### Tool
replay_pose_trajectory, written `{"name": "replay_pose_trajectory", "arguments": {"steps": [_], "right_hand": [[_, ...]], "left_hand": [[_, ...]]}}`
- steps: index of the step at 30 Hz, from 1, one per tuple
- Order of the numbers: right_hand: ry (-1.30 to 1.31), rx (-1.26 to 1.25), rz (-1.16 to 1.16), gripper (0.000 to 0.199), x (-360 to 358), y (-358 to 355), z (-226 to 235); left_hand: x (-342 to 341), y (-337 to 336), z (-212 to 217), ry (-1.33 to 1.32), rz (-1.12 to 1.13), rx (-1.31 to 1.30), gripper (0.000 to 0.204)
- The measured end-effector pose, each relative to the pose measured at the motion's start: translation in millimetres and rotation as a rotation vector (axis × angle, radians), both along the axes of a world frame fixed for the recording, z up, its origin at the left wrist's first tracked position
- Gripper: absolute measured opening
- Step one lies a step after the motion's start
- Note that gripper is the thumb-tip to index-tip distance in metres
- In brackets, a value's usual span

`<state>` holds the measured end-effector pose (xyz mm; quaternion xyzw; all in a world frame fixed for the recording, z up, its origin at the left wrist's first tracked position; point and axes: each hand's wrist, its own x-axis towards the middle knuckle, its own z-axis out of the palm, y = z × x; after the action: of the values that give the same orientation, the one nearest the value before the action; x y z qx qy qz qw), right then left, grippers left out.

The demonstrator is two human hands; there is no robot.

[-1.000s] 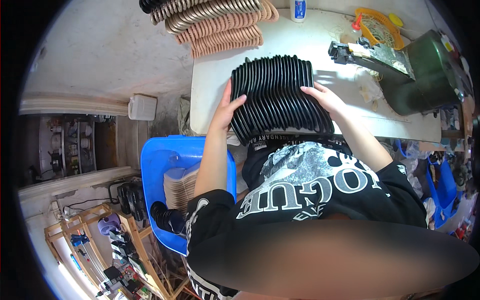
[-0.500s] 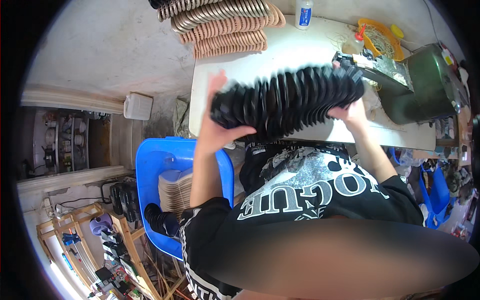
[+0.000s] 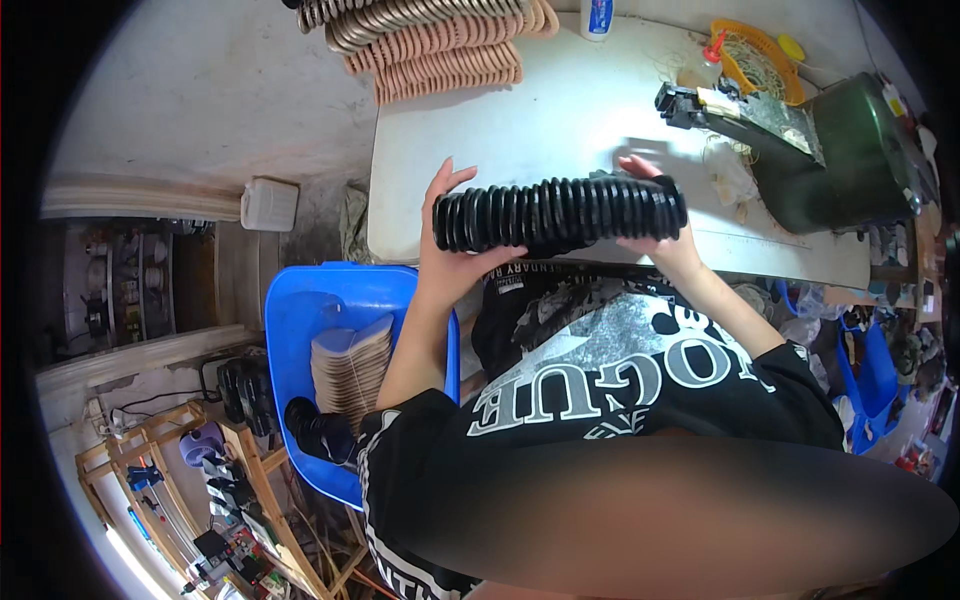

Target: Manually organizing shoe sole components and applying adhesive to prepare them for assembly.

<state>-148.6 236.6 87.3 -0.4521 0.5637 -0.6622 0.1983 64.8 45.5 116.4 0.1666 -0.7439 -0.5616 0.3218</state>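
Observation:
Between my two hands is a row of black curved pieces (image 3: 560,212), pressed side by side into one long ribbed stack. My left hand (image 3: 448,268) grips its left end, with the thumb along the near underside and the fingers up behind. The other end is held by my right hand (image 3: 678,250), fingers over the far side and thumb on the near side. The stack is held level over the near edge of the white table (image 3: 440,140). Their exact kind cannot be made out.
Rows of metallic and pinkish curved pieces (image 3: 450,65) lie at the table's far left. A white bottle (image 3: 597,18), an orange basket (image 3: 758,62) and a dark green machine (image 3: 845,160) stand farther right. A blue bin (image 3: 283,335) with tan and black stacks sits at my left.
The black stack has come down and nearer, turning from a blurred, tilted, fanned-out row into a level, tighter one. Both hands still hold its ends.

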Motion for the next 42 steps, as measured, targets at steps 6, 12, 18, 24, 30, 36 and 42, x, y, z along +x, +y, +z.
{"name": "replay_pose_trajectory", "arguments": {"steps": [6, 12, 18, 24, 30, 36, 42], "right_hand": [[0.036, 0.046, -0.057, 0.087, -5.2, 13.2, -8.6], [0.507, 0.541, -0.220, 0.065, -8.1, 7.0, -9.7], [0.393, 0.614, -0.120, 0.060, 0.2, 1.4, 26.5], [-0.128, 1.118, 0.190, 0.099, 12.2, -75.3, -11.8], [-0.728, 0.925, 0.393, 0.078, 15.7, -90.2, -56.9], [-1.454, 0.722, 0.563, 0.070, 44.9, -69.3, -55.7], [-1.958, 0.710, 0.574, 0.058, 23.5, 10.5, -26.1]], "left_hand": [[1.1, 6.7, -14.6, 0.145, -0.010, -0.220, 0.121], [-1.4, 2.5, -24.4, -0.020, 0.045, -0.070, 0.104], [-37.9, -52.1, 17.3, -0.194, 0.140, -0.045, 0.080], [-119.6, -164.6, -9.7, -1.006, 0.004, -0.563, 0.089], [-129.4, -197.0, -86.6, -1.174, 0.009, -0.508, 0.107], [-143.7, -151.0, -68.4, -1.174, -0.107, -0.690, 0.117], [-153.7, -47.3, -41.1, -1.123, -0.192, -0.869, 0.103]]}}
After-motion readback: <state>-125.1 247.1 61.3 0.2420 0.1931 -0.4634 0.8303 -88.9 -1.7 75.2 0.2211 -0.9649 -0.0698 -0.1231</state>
